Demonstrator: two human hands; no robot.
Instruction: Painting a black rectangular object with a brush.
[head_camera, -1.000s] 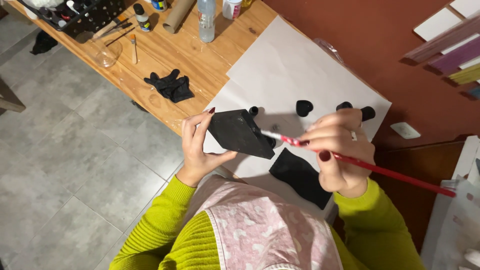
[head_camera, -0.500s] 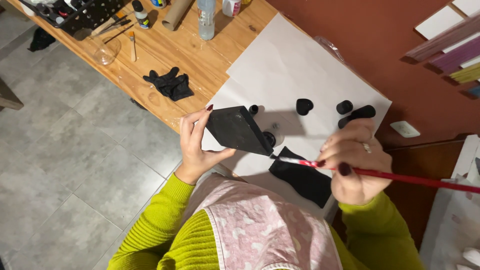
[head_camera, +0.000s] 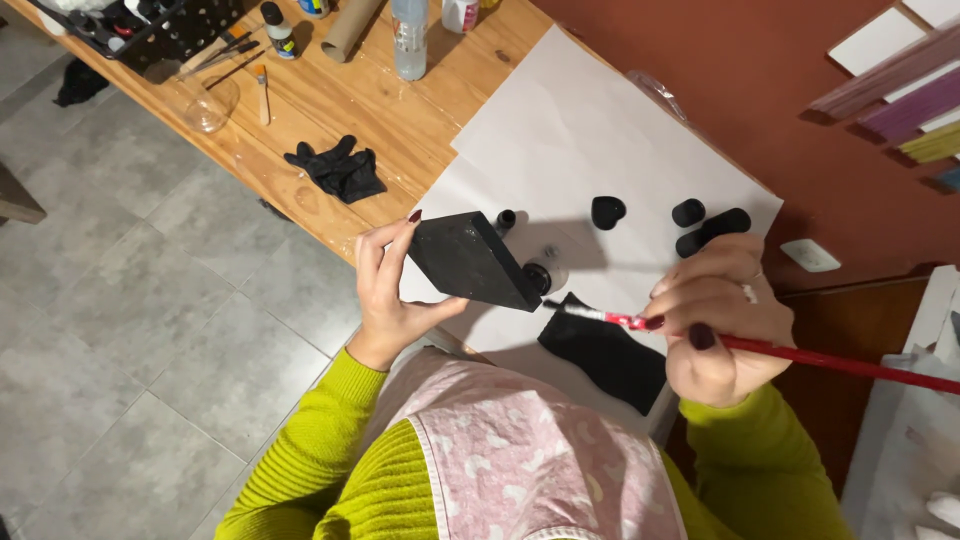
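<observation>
We see the left hand (head_camera: 385, 285) gripping a black painted block (head_camera: 470, 260), thumb underneath and fingers curled over its upper left corner, lifting it just above the near edge of the white paper sheet (head_camera: 590, 150) that covers the right part of the wooden table (head_camera: 330, 100). The block is a flat, roughly diamond-shaped slab; its long axis runs from upper left to lower right, and its sharpest corner points down and right toward the brush tip. The right hand (head_camera: 720, 320) is clenched around a red-handled paintbrush (head_camera: 800, 352) (held much as one holds a pen), whose long axis lies nearly level, handle trailing off to the right and the pale, paint-smeared tip (head_camera: 580, 312) aimed left, just beside the block's lower right corner; we cannot tell whether the bristles actually touch it. Below the brush a black cloth-like piece (head_camera: 605, 355) lies on the paper. Farther up the sheet sit several small black painted pieces (head_camera: 607, 211), well apart from the block. On the bare wood to the left lies a crumpled black glove (head_camera: 338, 170), and near the table's far edge stand a clear bottle (head_camera: 409, 38) and a cardboard tube (head_camera: 352, 25).
</observation>
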